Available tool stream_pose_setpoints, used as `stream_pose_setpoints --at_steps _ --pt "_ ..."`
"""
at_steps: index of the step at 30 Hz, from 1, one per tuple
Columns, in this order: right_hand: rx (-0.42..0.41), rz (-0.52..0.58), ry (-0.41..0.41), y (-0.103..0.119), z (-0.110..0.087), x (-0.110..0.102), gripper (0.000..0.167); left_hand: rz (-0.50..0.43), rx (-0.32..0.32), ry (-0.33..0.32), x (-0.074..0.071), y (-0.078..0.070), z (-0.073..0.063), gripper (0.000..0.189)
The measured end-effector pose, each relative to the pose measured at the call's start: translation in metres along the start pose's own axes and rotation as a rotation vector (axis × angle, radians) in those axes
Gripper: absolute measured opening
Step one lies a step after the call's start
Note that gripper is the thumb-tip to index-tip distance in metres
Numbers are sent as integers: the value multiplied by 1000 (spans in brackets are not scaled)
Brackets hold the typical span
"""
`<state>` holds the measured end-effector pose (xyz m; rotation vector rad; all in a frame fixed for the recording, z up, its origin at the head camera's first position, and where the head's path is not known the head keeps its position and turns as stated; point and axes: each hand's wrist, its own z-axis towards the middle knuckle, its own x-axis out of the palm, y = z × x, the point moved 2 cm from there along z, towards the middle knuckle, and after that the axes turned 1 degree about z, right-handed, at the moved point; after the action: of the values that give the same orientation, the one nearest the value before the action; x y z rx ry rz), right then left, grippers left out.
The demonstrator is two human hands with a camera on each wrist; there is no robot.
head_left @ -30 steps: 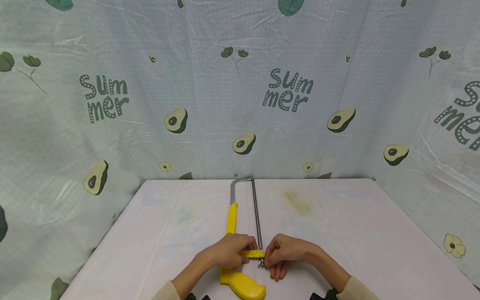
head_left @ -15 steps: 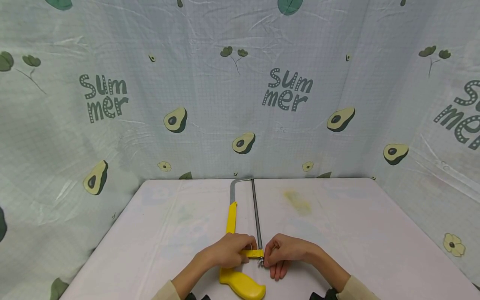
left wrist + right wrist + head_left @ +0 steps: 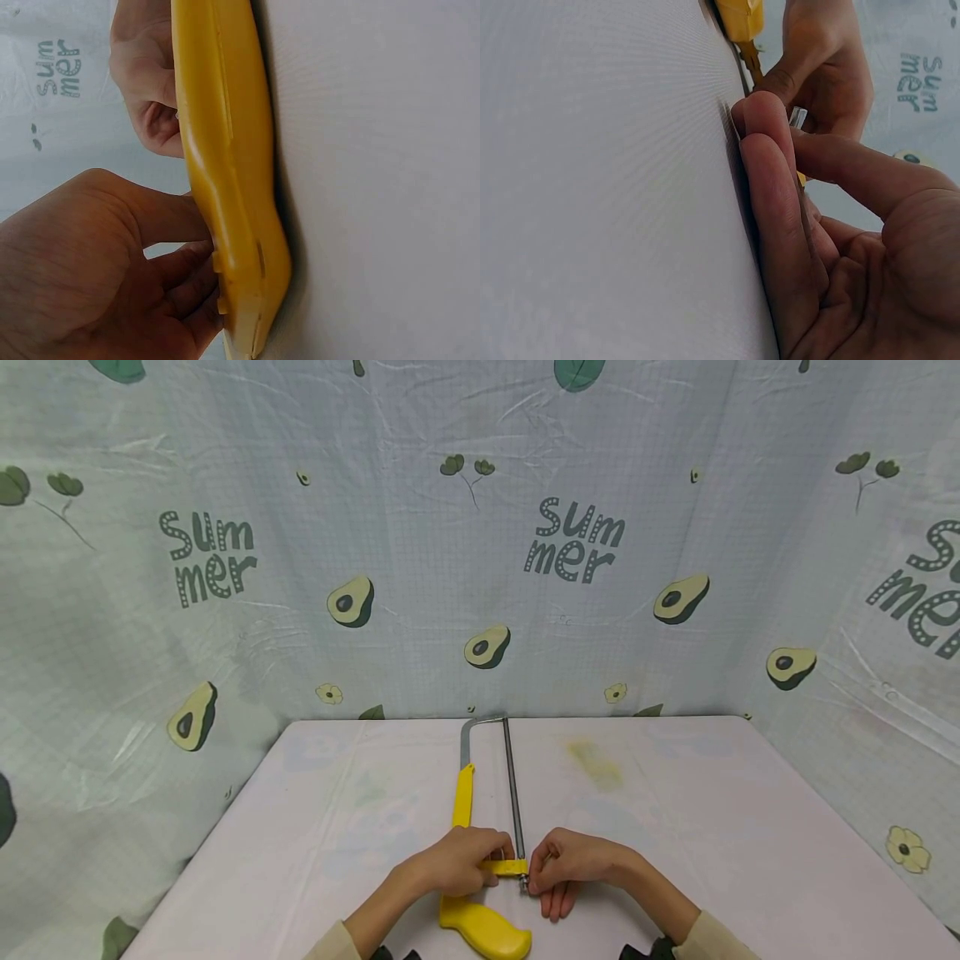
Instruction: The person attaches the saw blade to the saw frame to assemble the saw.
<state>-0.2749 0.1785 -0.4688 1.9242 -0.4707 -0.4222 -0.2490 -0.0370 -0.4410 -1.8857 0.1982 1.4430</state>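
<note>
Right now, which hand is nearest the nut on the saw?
The right hand: its fingertips are right at the nut, while the left hand sits farther off, holding the saw by its yellow frame.

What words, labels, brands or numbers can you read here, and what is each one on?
"sum mer": printed backdrop, left
"sum mer": backdrop, middle
"s… me…": backdrop, right, cut off by the picture's edge
"sum mer": backdrop, sideways, in both wrist views
Faint marks under the middle print: too small to read
Yellow hacksaw: no lettering I can make out
</note>
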Motion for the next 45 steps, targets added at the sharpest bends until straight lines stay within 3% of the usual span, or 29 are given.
stream_pose_setpoints --at_steps 33,45 --pt "-13 -50 -42 4 -2 3 31 -16 -5 2 1 1 0 23" --pt "-20 -53 -52 3 -1 3 30 -11 -2 1 1 2 1 23"
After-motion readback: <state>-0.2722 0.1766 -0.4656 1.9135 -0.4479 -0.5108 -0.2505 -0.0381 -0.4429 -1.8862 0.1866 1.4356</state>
